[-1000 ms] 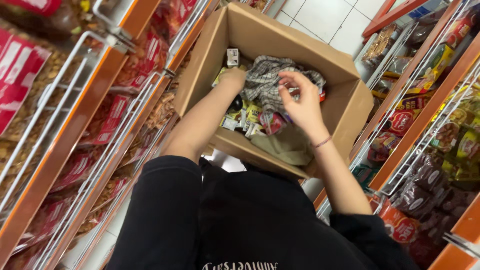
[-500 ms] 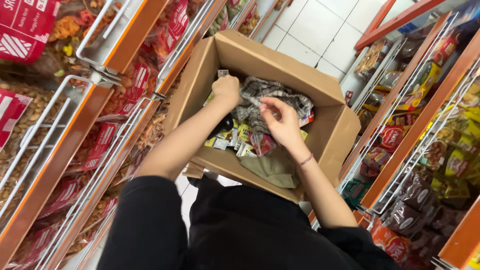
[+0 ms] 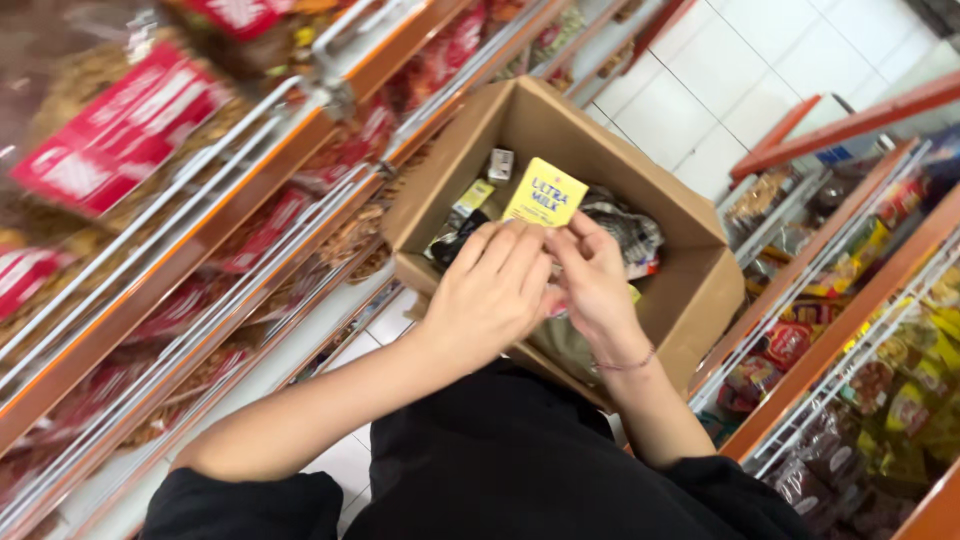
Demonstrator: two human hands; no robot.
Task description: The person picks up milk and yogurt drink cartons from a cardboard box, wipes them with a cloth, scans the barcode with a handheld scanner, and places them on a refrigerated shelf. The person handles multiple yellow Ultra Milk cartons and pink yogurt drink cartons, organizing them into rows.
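Observation:
Both my hands are raised together over an open cardboard box (image 3: 700, 290) on the floor between two shelf rows. My left hand (image 3: 490, 290) and my right hand (image 3: 590, 275) pinch the lower edge of a small yellow carton (image 3: 545, 192), holding it upright above the box. Inside the box lie a crumpled grey patterned cloth (image 3: 625, 230) and several small packets (image 3: 470, 205). My right wrist carries a thin bracelet (image 3: 625, 365). My black sleeves and lap fill the bottom of the view.
Orange-edged shelves with wire rails (image 3: 200, 230) hold red-labelled snack bags (image 3: 125, 125) on the left. More orange shelves with coloured packets (image 3: 880, 390) stand on the right. White floor tiles (image 3: 720, 90) show beyond the box.
My hands have come up out of the box and closed together on the yellow carton, which was not in view before. The view has shifted closer.

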